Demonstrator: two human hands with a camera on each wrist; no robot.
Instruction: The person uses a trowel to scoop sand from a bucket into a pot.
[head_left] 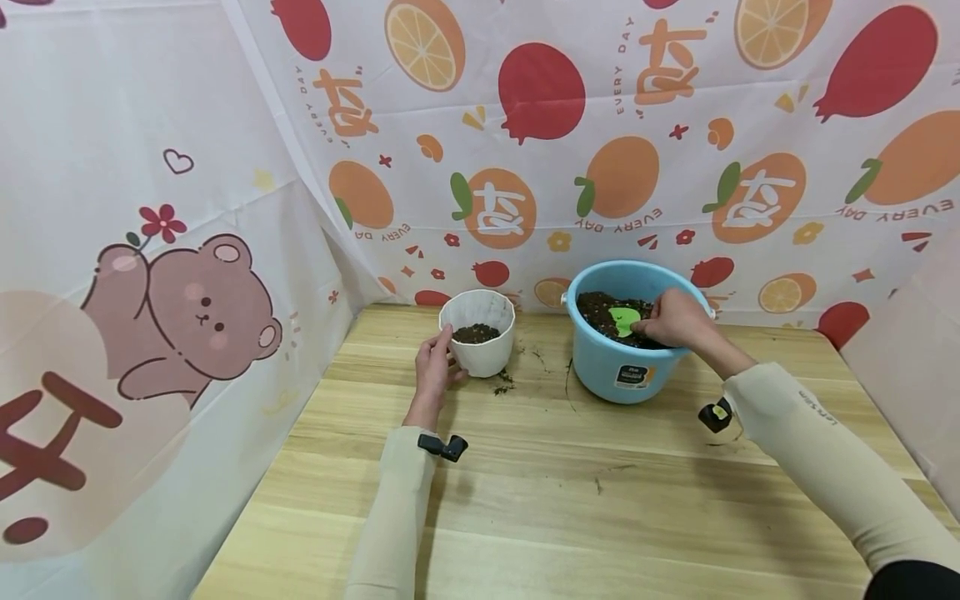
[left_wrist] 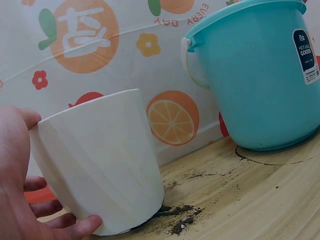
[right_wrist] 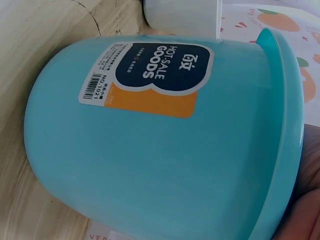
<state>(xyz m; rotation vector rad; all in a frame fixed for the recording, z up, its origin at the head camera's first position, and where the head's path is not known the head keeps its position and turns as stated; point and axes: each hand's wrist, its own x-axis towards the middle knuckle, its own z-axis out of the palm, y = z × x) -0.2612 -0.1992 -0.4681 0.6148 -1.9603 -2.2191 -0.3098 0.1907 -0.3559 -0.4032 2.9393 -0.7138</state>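
Observation:
A white flowerpot point(head_left: 483, 357) with dark soil point(head_left: 476, 333) in it stands toward the table's back left. My left hand point(head_left: 432, 367) holds it from the left, thumb at the rim and fingers round the lower side, as the left wrist view shows. To the right is a light blue bucket point(head_left: 626, 379) of dark potting soil point(head_left: 596, 312). Inside its rim, my right hand point(head_left: 675, 318) pinches a small bright green scoop point(head_left: 624, 322) over the soil. Part of the scoop is hidden. The bucket wall point(right_wrist: 150, 165) hides most of that hand in the right wrist view.
Crumbs of soil point(head_left: 504, 385) lie on the wooden table point(head_left: 540, 500) by the pot, with thin dark streaks near the bucket. A white bucket handle point(left_wrist: 192, 70) hangs down the bucket's left side. Printed cloth point(head_left: 420, 167) walls the table's back and sides.

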